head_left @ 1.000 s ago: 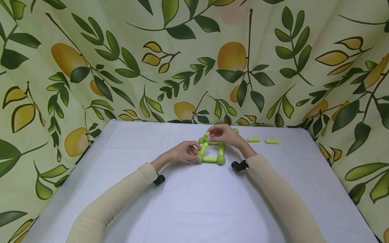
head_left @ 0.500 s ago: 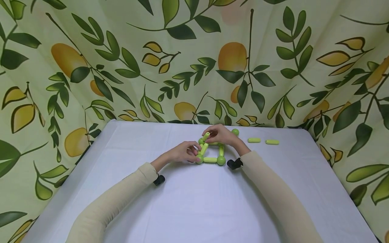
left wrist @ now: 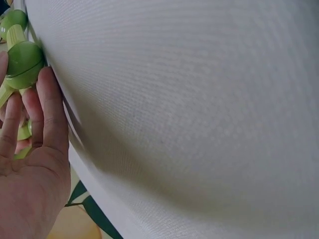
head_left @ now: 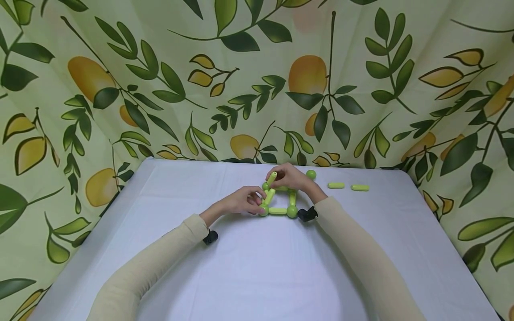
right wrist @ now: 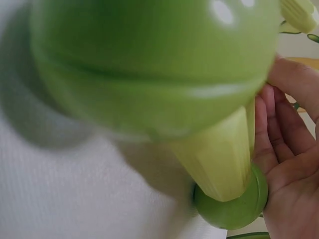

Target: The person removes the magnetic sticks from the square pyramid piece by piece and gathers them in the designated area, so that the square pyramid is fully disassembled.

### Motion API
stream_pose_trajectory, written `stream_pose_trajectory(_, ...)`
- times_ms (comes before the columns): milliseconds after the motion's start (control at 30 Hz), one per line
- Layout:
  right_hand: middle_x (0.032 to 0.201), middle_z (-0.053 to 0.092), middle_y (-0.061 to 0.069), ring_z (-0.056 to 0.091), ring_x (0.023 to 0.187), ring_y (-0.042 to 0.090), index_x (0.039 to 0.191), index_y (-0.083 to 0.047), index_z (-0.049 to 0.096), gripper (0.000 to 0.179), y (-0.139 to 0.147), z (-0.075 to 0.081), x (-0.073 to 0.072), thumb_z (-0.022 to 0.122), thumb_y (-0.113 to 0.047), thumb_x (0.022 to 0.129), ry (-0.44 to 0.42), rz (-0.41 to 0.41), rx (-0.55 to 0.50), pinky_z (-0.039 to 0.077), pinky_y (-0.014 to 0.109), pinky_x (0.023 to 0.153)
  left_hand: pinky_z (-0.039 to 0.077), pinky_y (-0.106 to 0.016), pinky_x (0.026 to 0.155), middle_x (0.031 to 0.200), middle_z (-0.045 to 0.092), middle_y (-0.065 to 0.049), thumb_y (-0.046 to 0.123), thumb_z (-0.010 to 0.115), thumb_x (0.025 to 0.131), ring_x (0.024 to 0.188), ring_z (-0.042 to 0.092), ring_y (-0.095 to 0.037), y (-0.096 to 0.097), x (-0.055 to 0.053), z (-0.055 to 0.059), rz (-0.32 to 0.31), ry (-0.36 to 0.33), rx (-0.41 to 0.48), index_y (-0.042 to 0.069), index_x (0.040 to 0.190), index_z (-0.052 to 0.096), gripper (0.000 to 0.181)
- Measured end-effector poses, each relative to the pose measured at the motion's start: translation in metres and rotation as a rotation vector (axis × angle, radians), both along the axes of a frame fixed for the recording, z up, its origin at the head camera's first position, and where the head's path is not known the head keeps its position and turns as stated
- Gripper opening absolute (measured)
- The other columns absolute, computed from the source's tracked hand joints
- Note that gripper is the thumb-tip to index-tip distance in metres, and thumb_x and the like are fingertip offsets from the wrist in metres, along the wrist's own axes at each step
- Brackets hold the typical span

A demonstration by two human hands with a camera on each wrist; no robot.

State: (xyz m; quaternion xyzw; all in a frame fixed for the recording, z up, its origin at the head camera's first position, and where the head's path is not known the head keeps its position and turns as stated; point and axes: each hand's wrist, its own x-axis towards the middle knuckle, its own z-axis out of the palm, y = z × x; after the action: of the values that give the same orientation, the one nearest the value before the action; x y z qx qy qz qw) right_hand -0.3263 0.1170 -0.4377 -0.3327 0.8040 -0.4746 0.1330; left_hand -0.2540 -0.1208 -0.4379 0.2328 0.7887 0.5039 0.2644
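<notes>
A toy frame of green balls and pale green rods stands near the table's far edge. My left hand (head_left: pixel 242 200) holds its front-left ball (head_left: pixel 263 211), thumb and fingers on opposite sides; that ball (left wrist: pixel 25 62) also shows in the left wrist view. From this corner rises a slanting rod (head_left: pixel 269 196). At the back-left ball (head_left: pixel 265 186), my right hand (head_left: pixel 290 176) pinches low on a second raised rod (head_left: pixel 272 178). A front rod (head_left: pixel 278 211) runs to the front-right ball (head_left: pixel 292 211), which looms large in the right wrist view and hides the right fingertips there.
Behind the right wrist lies a loose green ball (head_left: pixel 311 174). Two loose rods, one nearer (head_left: pixel 336 185) and one farther right (head_left: pixel 359 187), lie beyond it. A leaf-and-fruit patterned curtain (head_left: pixel 257 89) hangs behind the white-covered table (head_left: pixel 249 267).
My right hand has shifted left, its fingertips coming to the base of the back-left raised rod; that rod tips slightly. The loose ball is now fully uncovered. My left hand stays put.
</notes>
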Motion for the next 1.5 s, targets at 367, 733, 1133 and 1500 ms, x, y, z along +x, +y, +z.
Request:
stream_pose_trajectory(367, 0.095, 0.073, 0.007, 0.068, 0.088, 0.021, 0.101, -0.002, 0.072, 0.01, -0.002, 0.0, -0.002, 0.076, -0.003, 0.092, 0.008, -0.035, -0.015, 0.053, 0.032, 0.082, 0.059, -0.036, 0.076, 0.097, 0.057, -0.01, -0.003, 0.077, 0.089, 0.08, 0.064, -0.017, 0.001, -0.001, 0.0, 0.0, -0.018, 0.008, -0.002, 0.121, 0.058, 0.038)
stream_pose_trajectory(733, 0.094, 0.071, 0.005, 0.067, 0.086, 0.02, 0.103, -0.001, 0.071, 0.014, 0.004, -0.005, -0.006, 0.077, -0.006, 0.091, 0.032, -0.064, -0.003, 0.053, 0.032, 0.08, 0.059, -0.036, 0.076, 0.097, 0.058, -0.01, -0.004, 0.077, 0.089, 0.081, 0.063, -0.017, 0.0, 0.0, 0.002, 0.004, -0.017, 0.006, -0.002, 0.12, 0.058, 0.036)
stream_pose_trajectory(1133, 0.1, 0.072, 0.008, 0.066, 0.089, 0.023, 0.102, -0.003, 0.073, 0.012, 0.026, 0.009, 0.0, 0.078, -0.005, 0.091, 0.036, -0.096, -0.005, 0.054, 0.031, 0.079, 0.059, -0.036, 0.076, 0.098, 0.058, -0.009, -0.003, 0.077, 0.089, 0.083, 0.064, -0.017, 0.002, -0.001, -0.001, 0.009, -0.01, -0.007, -0.001, 0.121, 0.059, 0.037)
stream_pose_trajectory(1500, 0.088, 0.073, 0.007, 0.069, 0.082, 0.021, 0.104, -0.003, 0.062, 0.03, 0.07, 0.009, 0.009, 0.085, -0.008, 0.084, 0.04, -0.166, 0.019, 0.054, 0.028, 0.074, 0.059, -0.036, 0.076, 0.096, 0.057, -0.009, -0.005, 0.077, 0.088, 0.083, 0.063, -0.018, 0.001, -0.001, -0.003, 0.009, -0.01, 0.002, -0.002, 0.121, 0.058, 0.037)
